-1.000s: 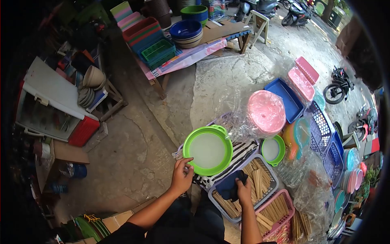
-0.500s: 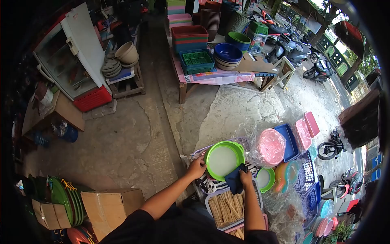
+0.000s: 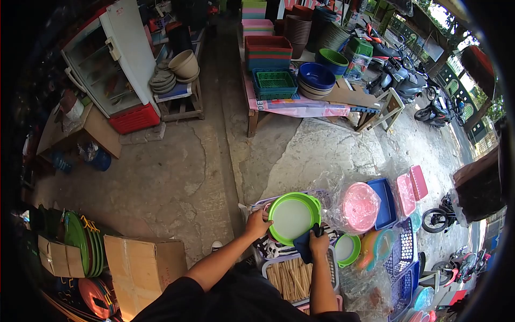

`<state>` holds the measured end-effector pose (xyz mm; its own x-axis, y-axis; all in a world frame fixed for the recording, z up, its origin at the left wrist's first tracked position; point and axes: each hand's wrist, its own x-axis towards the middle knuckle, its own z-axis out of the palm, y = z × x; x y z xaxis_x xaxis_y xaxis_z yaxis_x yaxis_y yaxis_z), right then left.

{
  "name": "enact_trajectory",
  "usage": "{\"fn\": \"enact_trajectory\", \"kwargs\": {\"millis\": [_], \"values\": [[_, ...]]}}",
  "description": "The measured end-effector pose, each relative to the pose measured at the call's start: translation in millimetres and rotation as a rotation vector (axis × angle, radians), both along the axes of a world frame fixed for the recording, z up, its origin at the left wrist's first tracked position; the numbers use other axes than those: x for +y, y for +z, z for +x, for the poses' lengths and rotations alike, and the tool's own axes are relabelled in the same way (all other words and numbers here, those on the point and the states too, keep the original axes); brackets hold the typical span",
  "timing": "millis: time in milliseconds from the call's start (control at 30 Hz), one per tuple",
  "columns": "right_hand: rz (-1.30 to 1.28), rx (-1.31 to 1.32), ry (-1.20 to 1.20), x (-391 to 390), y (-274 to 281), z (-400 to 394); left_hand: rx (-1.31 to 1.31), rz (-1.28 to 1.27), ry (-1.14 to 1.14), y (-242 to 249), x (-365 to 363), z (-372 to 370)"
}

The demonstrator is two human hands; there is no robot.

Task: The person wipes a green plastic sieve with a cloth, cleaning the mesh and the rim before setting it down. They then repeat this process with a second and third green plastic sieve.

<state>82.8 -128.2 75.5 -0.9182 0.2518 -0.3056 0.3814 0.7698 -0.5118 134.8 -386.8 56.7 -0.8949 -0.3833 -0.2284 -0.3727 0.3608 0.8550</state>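
A round sieve [image 3: 292,219] with a bright green rim and pale mesh is held up in front of me. My left hand [image 3: 258,223] is closed on its left rim. In my right hand [image 3: 319,242] is a dark blue cloth [image 3: 303,246], bunched against the sieve's lower right rim. Below lies a grey basket [image 3: 333,275] filled with wooden sticks [image 3: 289,278]. Black-and-white patterned fabric [image 3: 271,248] shows under the sieve. Another green sieve [image 3: 347,249] rests just right of my right hand.
Pink basins in plastic [image 3: 360,206], a blue tray [image 3: 382,203] and purple baskets [image 3: 399,252] crowd the right. A cardboard box [image 3: 140,271] stands at lower left. Ahead is a table [image 3: 252,121] of stacked basins. A glass-door fridge [image 3: 131,59] and motorbikes [image 3: 399,78] are further off.
The view has shifted, so the surroundings sit differently in the frame. My right hand and the cloth have moved slightly along the sieve's lower right rim. My left hand keeps its hold.
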Motion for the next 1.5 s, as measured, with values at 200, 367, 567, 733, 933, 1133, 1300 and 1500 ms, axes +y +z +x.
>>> {"fn": "enact_trajectory", "kwargs": {"millis": [200, 367, 567, 733, 933, 1133, 1300, 1500], "values": [[0.023, 0.136, -0.002, 1, -2, -6, -0.092, 0.052, 0.031, -10, 1, -5], [0.074, 0.062, -0.017, -4, -1, -10, -0.201, 0.044, -0.004, -9, -1, -13], [0.148, 0.013, -0.003, -3, -14, -18, -0.207, 0.014, -0.063, 2, 1, -14], [0.175, -0.047, 0.003, -9, -6, -22, -0.119, 0.010, -0.035, -10, 2, -12], [0.064, 0.004, -0.004, -9, 35, -12, 0.015, 0.139, -0.022, -3, 4, -12], [-0.481, 0.134, -0.127, -36, 120, 21, 0.397, 0.414, 0.147, 22, -18, -10], [-1.159, 0.002, -0.133, -45, 160, 37, 0.520, 0.374, 0.280, 76, -74, -3], [-1.122, 0.670, -0.154, -161, 237, 34, 0.514, 0.606, 0.287, 154, -124, 18]]}}
